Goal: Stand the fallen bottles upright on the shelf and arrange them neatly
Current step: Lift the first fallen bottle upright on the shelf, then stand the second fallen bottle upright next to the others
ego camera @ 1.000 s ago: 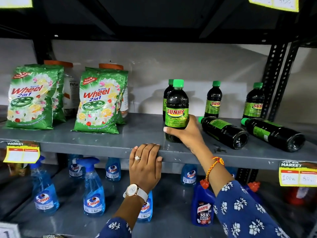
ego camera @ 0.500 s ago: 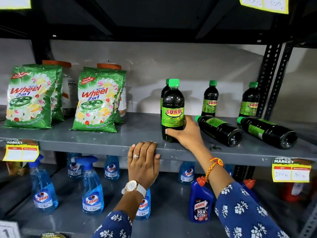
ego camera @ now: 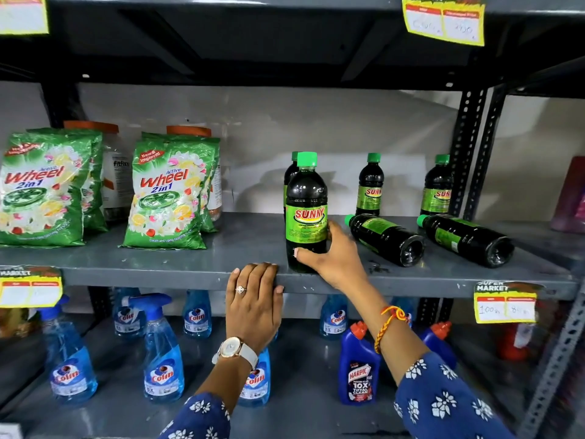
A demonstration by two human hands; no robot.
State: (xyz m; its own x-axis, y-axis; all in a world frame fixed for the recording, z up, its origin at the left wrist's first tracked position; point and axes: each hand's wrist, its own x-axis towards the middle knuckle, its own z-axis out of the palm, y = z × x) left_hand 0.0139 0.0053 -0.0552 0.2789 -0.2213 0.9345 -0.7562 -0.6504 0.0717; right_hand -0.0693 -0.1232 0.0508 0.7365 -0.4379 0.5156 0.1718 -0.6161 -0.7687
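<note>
I see the right hand [ego camera: 332, 258] wrapped around the lower body of 1 upright Sunny bottle [ego camera: 305, 213] at the shelf [ego camera: 190, 274] front edge. Left hand [ego camera: 254, 299] lies flat, fingers draped over that edge. 2 fallen bottles [ego camera: 386, 239] [ego camera: 468, 239] lie toward the right end.

the upright bottle [ego camera: 306, 213] is showing near-black liquid under a bright green cap, its lime label carrying red lettering on yellow. the two fallen bottles [ego camera: 386, 238] are wearing the same dark body and green caps. the detergent bags [ego camera: 167, 193] are showing green with white and yellow flowers and red lettering. the spray bottles [ego camera: 163, 359] are glowing pale blue. the sleeves [ego camera: 443, 397] are showing navy with white flowers. the shelf [ego camera: 177, 274] is looking flat grey.
</note>
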